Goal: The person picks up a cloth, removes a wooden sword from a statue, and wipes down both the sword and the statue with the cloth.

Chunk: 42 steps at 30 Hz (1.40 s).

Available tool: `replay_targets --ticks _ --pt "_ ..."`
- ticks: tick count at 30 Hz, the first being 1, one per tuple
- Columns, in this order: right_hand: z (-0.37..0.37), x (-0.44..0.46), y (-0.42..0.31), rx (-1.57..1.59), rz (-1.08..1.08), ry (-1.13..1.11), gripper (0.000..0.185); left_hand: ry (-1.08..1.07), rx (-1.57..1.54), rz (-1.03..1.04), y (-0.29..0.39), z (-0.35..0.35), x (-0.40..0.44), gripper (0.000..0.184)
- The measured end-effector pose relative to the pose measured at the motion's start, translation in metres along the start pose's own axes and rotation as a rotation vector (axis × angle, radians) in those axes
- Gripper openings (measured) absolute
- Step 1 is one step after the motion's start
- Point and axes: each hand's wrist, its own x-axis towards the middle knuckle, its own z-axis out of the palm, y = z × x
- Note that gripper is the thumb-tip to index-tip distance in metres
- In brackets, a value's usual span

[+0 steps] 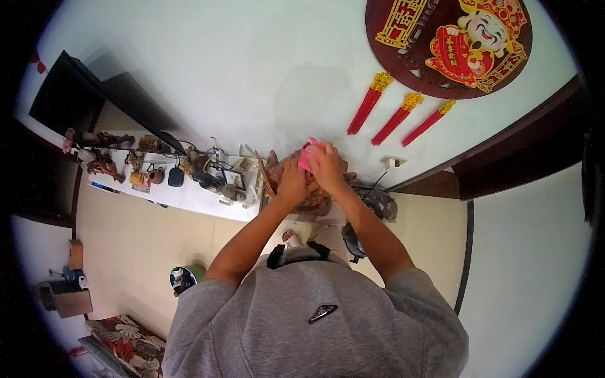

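On the left, small ornaments (104, 164) are crowding a white table (192, 201); a sleeve or elbow swinging that way could be knocking one over, since they are standing close together. Further along, cables (217, 165) are running among the clutter, and snagging one could be dragging its neighbours towards the edge.

In the middle, a brown carving (318, 205) is sitting against the wall, just beyond the table's right end. The left hand (294, 181) is resting against it; whether the fingers are gripping or only steadying, I cannot tell. The pink cloth (309, 156) is lying at the carving's top, bunched under the right hand (325, 167), whose bent fingers are gripping it. The carving's outline is looking uneven, so the cloth could be catching on a projecting part and snapping it, if pulled hard. Both arms are reaching well forward, so leaning too heavily could be tipping or shifting the piece; how firmly it is standing is not showing.

To the right, a cord (378, 181) is hanging from a wall socket (395, 162); a forearm drifting outward could be tugging it loose.
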Motion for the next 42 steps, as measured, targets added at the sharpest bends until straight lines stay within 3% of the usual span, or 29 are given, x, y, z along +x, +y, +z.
replay_targets --ticks 4,7,10,13,16,20,23,26,31,34,38,39,42 --pt "0.024 0.029 0.058 0.04 0.103 -0.209 0.023 -0.043 0.013 -0.1 0.006 0.001 -0.002 0.081" --pt "-0.003 0.013 0.012 -0.036 -0.13 -0.143 0.023 -0.05 -0.008 -0.068 -0.001 0.005 0.003 0.084" --pt "0.016 0.001 0.035 0.236 -0.128 -0.034 0.023 -0.106 -0.107 -0.056 -0.007 0.004 0.001 0.091" --pt "0.031 0.0 0.067 0.202 0.158 0.008 0.022 -0.06 -0.125 -0.064 0.001 0.0 0.003 0.094" --pt "0.026 -0.011 0.069 0.039 0.187 -0.066 0.023 -0.069 -0.148 -0.083 0.005 -0.008 0.005 0.094" --pt "0.025 -0.044 0.099 -0.186 -0.064 -0.036 0.028 -0.044 -0.212 -0.097 0.009 -0.013 0.004 0.091" --pt "-0.021 -0.058 0.079 -0.219 -0.02 -0.122 0.038 0.015 -0.281 -0.028 0.013 -0.018 0.005 0.088" --pt "-0.029 -0.049 0.103 -0.203 0.23 -0.087 0.037 0.014 -0.246 0.058 0.014 -0.016 0.007 0.082" --pt "0.016 -0.048 0.066 -0.021 -0.117 0.071 0.053 0.008 -0.235 0.103 0.015 -0.016 0.01 0.073" --pt "0.025 -0.062 0.064 -0.033 -0.024 0.099 0.055 0.014 -0.247 0.107 0.014 -0.018 0.008 0.072" --pt "0.002 -0.069 0.088 -0.049 -0.106 -0.035 0.058 -0.028 -0.249 0.063 0.02 -0.023 0.007 0.069" --pt "-0.001 -0.07 0.097 0.056 0.033 -0.055 0.053 -0.043 -0.248 0.048 0.022 -0.026 0.008 0.068" --pt "-0.007 -0.059 0.133 0.031 0.181 -0.152 0.046 -0.013 -0.3 0.094 0.021 -0.028 0.006 0.067"
